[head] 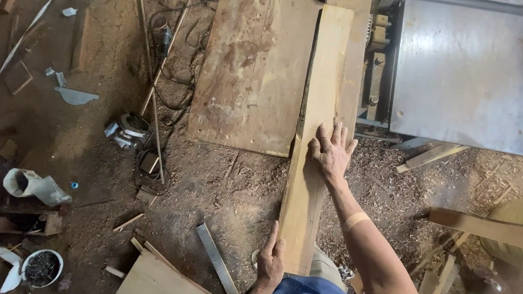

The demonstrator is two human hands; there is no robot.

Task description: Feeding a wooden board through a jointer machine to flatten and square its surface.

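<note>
Sawdust floor; both hands steady plank.

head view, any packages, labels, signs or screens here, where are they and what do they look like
No labels, signs or screens show.
White bucket: bottom left on the floor, round, dark bits inside.
White bag: left on the floor, crumpled, lying on its side.
Hands rest on a bare pale plank.

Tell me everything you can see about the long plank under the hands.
The plank is long, narrow, pale bare wood with a rough left edge. It runs from the person's lap up along a wider brown board, beside a grey metal machine. The right hand lies flat on its middle; the left hand grips its near end.
</note>
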